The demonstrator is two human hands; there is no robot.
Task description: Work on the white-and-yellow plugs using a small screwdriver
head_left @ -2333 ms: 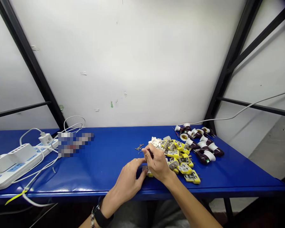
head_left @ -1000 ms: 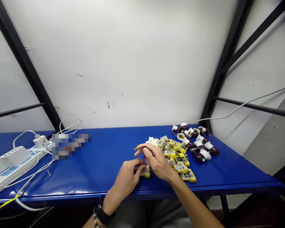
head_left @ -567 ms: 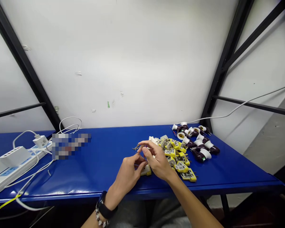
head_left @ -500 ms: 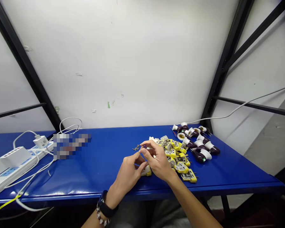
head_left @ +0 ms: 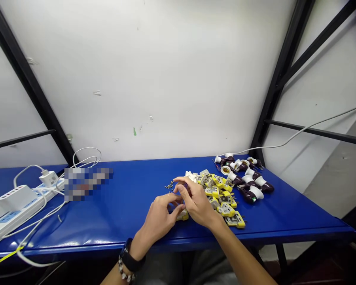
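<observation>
My left hand (head_left: 160,219) rests on the blue table (head_left: 121,206), its fingers pinched on a yellow and white plug part (head_left: 183,215) that lies on the table. My right hand (head_left: 197,202) is just to the right of it, fingers curled around a small dark purple-handled tool (head_left: 184,185) held upright over the plug part. A little pile of small screws (head_left: 169,185) lies just beyond my fingertips. A heap of yellow and white plug parts (head_left: 222,194) sits right behind my right hand.
Dark maroon lamp holders with white collars (head_left: 247,178) lie at the back right, with a white cable running off right. A white power strip (head_left: 14,206) with chargers and cables is at the far left. Black frame bars stand left and right against the white wall.
My hands stayed together over the plug part. The right hand's fingers shifted on the tool, rising slightly toward the screws. The camera view drifted a little.
</observation>
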